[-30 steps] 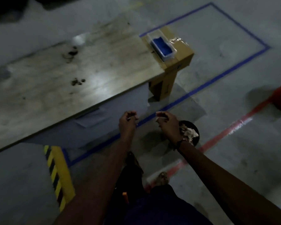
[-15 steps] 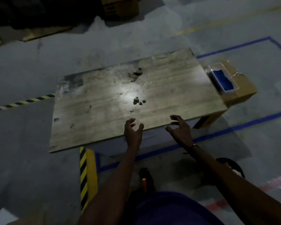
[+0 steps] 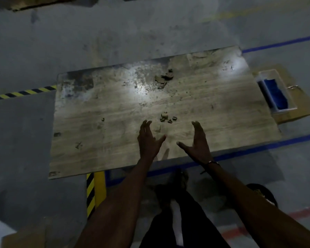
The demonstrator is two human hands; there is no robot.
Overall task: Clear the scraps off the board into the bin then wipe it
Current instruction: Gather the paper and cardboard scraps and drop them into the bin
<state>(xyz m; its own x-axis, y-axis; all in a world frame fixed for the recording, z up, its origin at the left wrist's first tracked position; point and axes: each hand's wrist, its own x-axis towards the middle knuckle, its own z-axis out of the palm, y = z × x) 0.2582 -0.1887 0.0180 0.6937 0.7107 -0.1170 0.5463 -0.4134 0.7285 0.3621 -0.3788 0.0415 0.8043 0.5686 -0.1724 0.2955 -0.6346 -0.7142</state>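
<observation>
Dim, wide view down onto a worn wooden board [image 3: 115, 133] raised above a grey concrete floor [image 3: 21, 140].

Left hand [image 3: 148, 140] over the board's near edge, just left of its middle: fingers straight and slightly spread, thumb out to the right, nothing held. Right hand [image 3: 198, 142] beside it, a little apart: fingers straight and together, thumb out to the left, palm turned inward, nothing held. Not possible to tell whether either hand touches the wood or hangs just above it. Thin dark band [image 3: 212, 162] round the right wrist.

Small cluster of scraps [image 3: 166, 118] near the board's centre, just beyond the fingertips and between the two hands' lines. Larger pile of brown scraps [image 3: 166, 78] toward the far edge, well apart from the hands. Scattered dark specks and stains across the surface, with a dark patch at the far left corner.

Off the board's right edge, a clear plastic tray [image 3: 276, 90] holding a blue cloth [image 3: 279, 94], set on a cardboard box [image 3: 301, 102].

Dark round bin [image 3: 263, 192] on the floor at lower right, mostly hidden behind the right forearm. Blue floor tape [image 3: 258, 150] along the near edge, black-and-yellow hazard tape [image 3: 25, 92] at the left.
</observation>
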